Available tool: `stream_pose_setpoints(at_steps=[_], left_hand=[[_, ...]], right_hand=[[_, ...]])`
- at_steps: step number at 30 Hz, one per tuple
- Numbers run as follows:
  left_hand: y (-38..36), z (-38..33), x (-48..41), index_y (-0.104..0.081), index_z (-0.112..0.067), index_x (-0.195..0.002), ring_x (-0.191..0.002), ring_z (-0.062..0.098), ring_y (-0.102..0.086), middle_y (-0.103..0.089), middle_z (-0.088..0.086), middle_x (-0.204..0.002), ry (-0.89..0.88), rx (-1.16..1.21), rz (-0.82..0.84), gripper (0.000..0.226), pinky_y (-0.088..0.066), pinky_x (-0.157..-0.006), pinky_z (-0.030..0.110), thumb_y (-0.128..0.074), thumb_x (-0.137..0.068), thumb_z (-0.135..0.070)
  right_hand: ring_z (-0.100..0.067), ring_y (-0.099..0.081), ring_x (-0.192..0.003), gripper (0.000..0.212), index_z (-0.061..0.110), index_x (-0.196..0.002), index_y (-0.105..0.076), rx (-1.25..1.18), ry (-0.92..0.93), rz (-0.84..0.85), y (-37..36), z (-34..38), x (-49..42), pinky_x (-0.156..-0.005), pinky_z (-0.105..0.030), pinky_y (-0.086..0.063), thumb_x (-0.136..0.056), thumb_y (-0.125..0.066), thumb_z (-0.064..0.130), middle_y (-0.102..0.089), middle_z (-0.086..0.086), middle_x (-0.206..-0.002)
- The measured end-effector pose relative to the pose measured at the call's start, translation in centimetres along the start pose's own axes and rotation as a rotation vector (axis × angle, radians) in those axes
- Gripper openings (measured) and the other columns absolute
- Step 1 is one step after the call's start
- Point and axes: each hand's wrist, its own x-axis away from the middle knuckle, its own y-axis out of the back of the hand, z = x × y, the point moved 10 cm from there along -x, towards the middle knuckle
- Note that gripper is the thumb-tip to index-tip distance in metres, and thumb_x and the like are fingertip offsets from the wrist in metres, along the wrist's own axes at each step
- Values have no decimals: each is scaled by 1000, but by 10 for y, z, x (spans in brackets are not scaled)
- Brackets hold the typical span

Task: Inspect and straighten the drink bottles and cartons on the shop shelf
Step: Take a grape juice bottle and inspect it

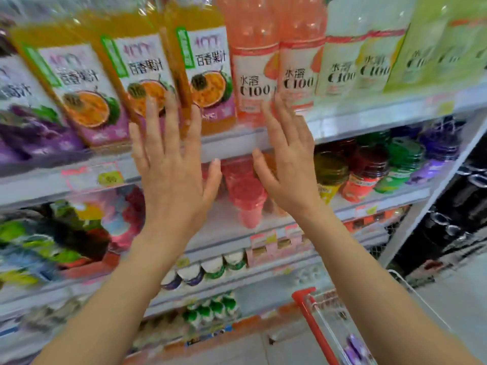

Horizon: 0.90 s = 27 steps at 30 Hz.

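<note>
Where the top shelf [369, 119] carries the drinks, passion-fruit juice bottles [208, 75] filled with orange liquid are lined up side by side. Just right of them, pink C100 bottles [253, 75] with pink liquid are stood, then pale yellow C100 bottles [342, 69], then green packs [427, 54]. A purple grape juice bottle [21, 114] is seen at far left.

Left hand [171, 175] is raised flat in front of the passion-fruit row, fingers [171, 114] straight and spread, tips overlapping the lower labels. Right hand [290, 167] is raised the same way, fingertips at the base of the leftmost pink C100 bottle. Nothing is gripped by either hand. Actual contact cannot be told because of blur.

Small bottles [369, 164] with yellow, red, green and purple caps are packed on the shelf below. A red-handled trolley [311, 312] is parked at lower right.
</note>
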Motion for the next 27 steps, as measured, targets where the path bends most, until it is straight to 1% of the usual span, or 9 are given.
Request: stream_pose_setpoints(at_steps=[2,6,10,13,16,18,21,24,27], left_hand=[[-10,5,-1,-14,-14,-158,-153,35,0,-2,16,-165,-36,-2,45,73,-4,-120,59,-37,-97,-47],[-12,12,0,-22,-14,-157,-153,32,-3,-6,15,-166,-102,-14,37,71,-9,-120,60,-40,-97,-45],[0,19,-3,-38,-12,-151,-152,28,-14,-17,11,-164,-158,26,4,64,-12,-120,58,-45,-95,-43],[22,32,-7,-52,-12,-141,-147,28,-28,-36,11,-157,-179,172,-68,54,-16,-120,51,-49,-92,-34],[55,58,-14,-59,-11,-133,-143,31,-30,-44,15,-150,-115,217,-209,47,-18,-119,49,-54,-90,-27],[73,83,-19,-56,-11,-135,-144,33,-27,-40,16,-152,-33,159,-290,47,-19,-118,52,-55,-91,-27],[93,125,-26,-47,-9,-142,-148,35,-21,-29,18,-158,114,86,-355,53,-12,-121,51,-53,-93,-29],[105,157,-28,-35,-6,-149,-150,34,-16,-24,18,-160,202,37,-349,60,-7,-123,49,-47,-97,-32],[107,177,-28,-28,-3,-153,-150,30,-17,-26,15,-160,219,2,-293,66,-8,-123,50,-41,-98,-38]], right_hand=[[-29,-20,-150,67,6,-151,-34,29,-1,13,-5,0,1,-120,-51,-19,-92,-58,25,-24,-16,-161],[-29,-26,-148,63,10,-151,-35,38,-34,-19,-3,3,-3,-119,-49,-22,-94,-54,28,-28,-12,-160],[-28,-42,-135,51,10,-140,-50,15,-100,-130,12,9,-11,-110,-48,-32,-92,-52,30,-46,-11,-146],[-24,-46,-128,39,9,-126,-60,-39,-136,-262,27,23,-23,-107,-44,-35,-92,-54,26,-53,-12,-135],[-24,-49,-122,33,6,-122,-62,-114,-47,-320,36,57,-49,-105,-40,-39,-93,-55,20,-56,-13,-127],[-26,-53,-118,32,2,-122,-62,-191,65,-325,38,88,-70,-102,-37,-42,-93,-56,15,-58,-15,-124],[-27,-55,-116,31,-3,-122,-60,-324,231,-295,36,135,-100,-99,-37,-46,-93,-56,9,-58,-17,-121],[-26,-56,-116,35,-2,-126,-58,-398,334,-227,27,178,-126,-100,-33,-46,-94,-55,12,-59,-15,-123],[-25,-55,-119,39,3,-130,-56,-353,404,-107,5,219,-148,-100,-28,-40,-95,-53,20,-61,-10,-126]])
